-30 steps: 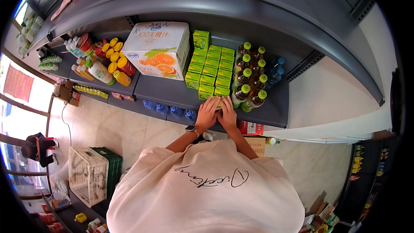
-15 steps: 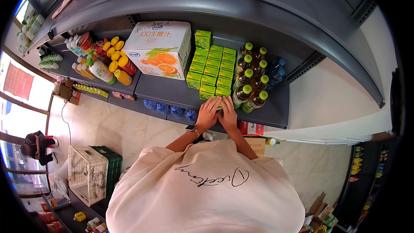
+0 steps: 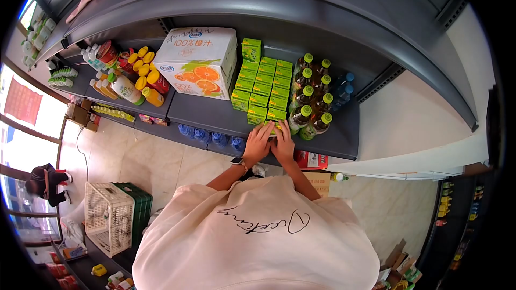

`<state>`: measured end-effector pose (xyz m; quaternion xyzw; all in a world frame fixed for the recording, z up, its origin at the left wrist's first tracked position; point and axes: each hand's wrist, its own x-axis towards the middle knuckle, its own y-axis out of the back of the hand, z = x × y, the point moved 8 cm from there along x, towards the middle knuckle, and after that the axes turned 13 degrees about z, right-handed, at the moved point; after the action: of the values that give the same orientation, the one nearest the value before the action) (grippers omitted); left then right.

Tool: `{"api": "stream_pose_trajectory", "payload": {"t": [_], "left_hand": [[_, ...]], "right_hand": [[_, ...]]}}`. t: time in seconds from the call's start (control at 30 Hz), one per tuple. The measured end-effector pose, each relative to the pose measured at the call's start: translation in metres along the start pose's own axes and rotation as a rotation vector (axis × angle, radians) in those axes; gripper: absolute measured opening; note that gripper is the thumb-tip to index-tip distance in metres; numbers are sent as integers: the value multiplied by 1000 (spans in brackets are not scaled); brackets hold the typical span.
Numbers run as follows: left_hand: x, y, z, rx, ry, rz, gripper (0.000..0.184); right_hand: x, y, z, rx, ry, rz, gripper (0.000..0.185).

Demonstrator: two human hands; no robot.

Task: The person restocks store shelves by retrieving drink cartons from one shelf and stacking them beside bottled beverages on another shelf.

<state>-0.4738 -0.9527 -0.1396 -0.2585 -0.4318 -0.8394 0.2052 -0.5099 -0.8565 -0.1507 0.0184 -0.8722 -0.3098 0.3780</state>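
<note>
Both my hands meet at the front edge of the grey shelf (image 3: 204,111), around a small green box (image 3: 276,128) that they partly cover. My left hand (image 3: 258,142), with a watch at its wrist, grips the box from the left. On the right side my right hand (image 3: 282,142) has its fingers round the same box. Just behind stand rows of green boxes (image 3: 263,87), with one box (image 3: 251,50) raised at the back. Green-capped bottles (image 3: 306,111) stand close on the right of my hands.
A large orange juice carton (image 3: 196,64) stands left of the boxes, with yellow-capped bottles (image 3: 152,96) beyond it. Blue bottles (image 3: 342,96) are at the right end. Below are a white crate (image 3: 109,219) and, far left, a person (image 3: 47,185). An upper shelf overhangs.
The view has shifted very slightly. Both my hands stay around the small green box at the shelf's front edge.
</note>
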Motion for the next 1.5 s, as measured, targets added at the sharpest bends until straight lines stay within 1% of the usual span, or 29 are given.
{"api": "stream_pose_trajectory", "payload": {"t": [0.07,0.17,0.3,0.37,0.43,0.53,0.63,0.7,0.73,0.77,0.83,0.87,0.9,0.93,0.97,1.0,1.03,1.07,1.1,1.17,1.23,1.27,1.3,1.37,1.4,1.43,1.47,1.5], "left_hand": [[-4,4,4,5,-11,2,66],[-13,10,9,-3,-10,-4,66],[-24,14,15,-62,20,16,67],[-31,17,20,-79,48,0,68],[-26,20,23,-97,55,8,68],[-33,25,26,-179,79,-15,69],[-40,32,29,-253,78,-33,68],[-43,47,30,-265,95,65,69],[-43,53,25,-299,162,99,74],[-48,53,15,-468,389,64,84],[-48,65,11,-574,431,47,95],[-51,69,9,-582,418,37,95],[-56,70,4,-646,474,1,97],[-60,72,0,-710,529,-39,99],[-62,79,3,-721,515,-60,99],[-64,87,11,-810,472,-85,96],[-64,96,22,-902,428,-111,93],[-61,111,37,-914,415,-114,79],[-72,113,37,-869,454,-145,67],[-89,122,43,-872,537,-264,60],[-98,139,60,-763,475,-316,56],[-115,136,60,-817,609,-326,53],[-136,131,61,-866,740,-343,49],[-160,125,73,-995,751,-292,44],[-170,123,80,-1014,787,-303,44],[-179,121,89,-1033,831,-320,44],[-183,117,103,-1066,799,-383,44],[-189,114,114,-1107,833,-416,44]], "right_hand": [[-2,9,-6,-53,35,112,49],[-11,11,-4,0,39,125,46],[-21,12,-1,-2,54,75,44],[-21,15,0,16,-71,-28,44],[-12,24,-8,18,-46,-10,44],[-16,34,-15,23,-67,-38,41],[-17,47,-26,76,-93,2,40],[-16,58,-37,135,-118,-5,38],[-18,63,-39,149,-174,-1,40],[-17,71,-47,141,-166,13,40],[-17,82,-58,288,-293,10,39],[-16,89,-66,377,-353,21,39],[-13,99,-78,369,-359,39,39],[-8,107,-93,431,-346,22,38],[-5,116,-108,489,-334,4,37],[-6,122,-119,500,-384,-45,40],[-10,127,-129,504,-376,-62,38],[-10,135,-143,531,-388,-83,39],[-10,144,-159,556,-400,-104,39],[-18,158,-174,562,-380,-109,42],[-27,169,-184,610,-433,-120,41],[-34,173,-188,593,-418,-110,41],[-47,172,-186,601,-454,-134,45],[-73,177,-184,545,-630,-157,57],[-84,183,-184,521,-666,-122,63],[-97,192,-184,494,-708,-88,68],[-111,202,-185,461,-762,-60,71],[-126,212,-186,475,-837,6,72]]}}
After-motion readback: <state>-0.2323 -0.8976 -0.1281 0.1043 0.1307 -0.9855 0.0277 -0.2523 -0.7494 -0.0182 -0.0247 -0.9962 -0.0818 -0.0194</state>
